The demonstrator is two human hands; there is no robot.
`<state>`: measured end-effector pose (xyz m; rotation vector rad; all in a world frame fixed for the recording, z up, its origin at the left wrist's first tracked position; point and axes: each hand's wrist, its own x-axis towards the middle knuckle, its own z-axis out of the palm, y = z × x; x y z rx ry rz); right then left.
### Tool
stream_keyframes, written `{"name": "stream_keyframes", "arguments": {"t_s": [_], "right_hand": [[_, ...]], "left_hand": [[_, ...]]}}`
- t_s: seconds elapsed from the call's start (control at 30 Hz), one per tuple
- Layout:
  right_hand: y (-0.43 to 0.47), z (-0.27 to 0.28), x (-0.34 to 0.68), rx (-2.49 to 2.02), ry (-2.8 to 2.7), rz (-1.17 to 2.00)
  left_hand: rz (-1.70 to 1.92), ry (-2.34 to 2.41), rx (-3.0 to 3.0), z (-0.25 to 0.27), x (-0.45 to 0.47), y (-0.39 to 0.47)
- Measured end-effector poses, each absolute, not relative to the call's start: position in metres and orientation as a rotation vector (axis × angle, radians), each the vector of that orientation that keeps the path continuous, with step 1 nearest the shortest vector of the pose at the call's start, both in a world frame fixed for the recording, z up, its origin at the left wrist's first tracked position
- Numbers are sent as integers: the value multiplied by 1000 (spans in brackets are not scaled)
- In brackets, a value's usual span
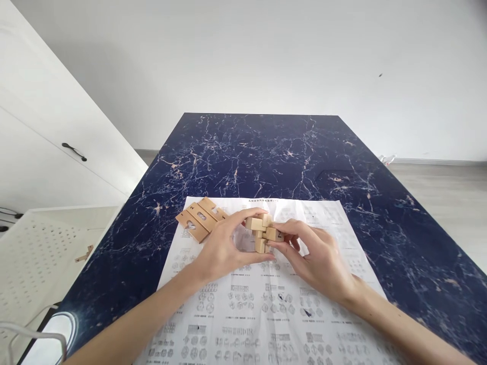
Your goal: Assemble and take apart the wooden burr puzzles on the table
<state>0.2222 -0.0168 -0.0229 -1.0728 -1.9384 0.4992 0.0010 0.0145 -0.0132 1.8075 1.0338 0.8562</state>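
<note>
A small wooden interlocking puzzle [260, 234], made of pale square bars crossing one another, is held over the printed sheet. Around its left side curve the thumb and fingers of my left hand [222, 248], closed on its top and bottom. My right hand [315, 253] pinches the bar on the right, whose end carries a dark mark like a number. Parts of the puzzle are hidden behind my fingers. Left of my left hand, flat notched wooden pieces [201, 217] with printed numbers lie together on the sheet.
The creased paper sheet [243, 324] shows rows of puzzle diagrams. It lies on a dark blue marbled table [251, 152] that ends near a white wall. At left are a white cabinet [45, 101], a perforated white panel [38, 253] and a white cable [34, 330].
</note>
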Motion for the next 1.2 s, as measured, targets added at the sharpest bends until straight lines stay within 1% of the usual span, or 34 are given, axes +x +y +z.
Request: {"name": "stream_keyframes", "arguments": {"t_s": [0.1, 0.3, 0.5, 0.7, 0.87, 1.03, 1.2], "right_hand": [[-18, -23, 222, -1099, -1918, 541], [-21, -22, 219, -1278, -1763, 777], [-25, -27, 215, -1274, -1763, 721], [-23, -30, 215, -1276, -1760, 786], [-24, -22, 206, -1371, -1714, 870], [-29, -17, 197, -1513, -1709, 827], [-28, -18, 191, -1502, -1609, 907]], "left_hand": [[823, 1049, 1804, -13, 1, 13], [808, 1060, 1835, -14, 0, 16], [803, 1060, 1865, -15, 1, 15], [765, 1106, 1945, -16, -1, 14], [862, 1159, 2094, -24, -1, 11], [1035, 1060, 2399, -30, 2, 9], [1123, 1046, 2596, -32, 6, 8]]}}
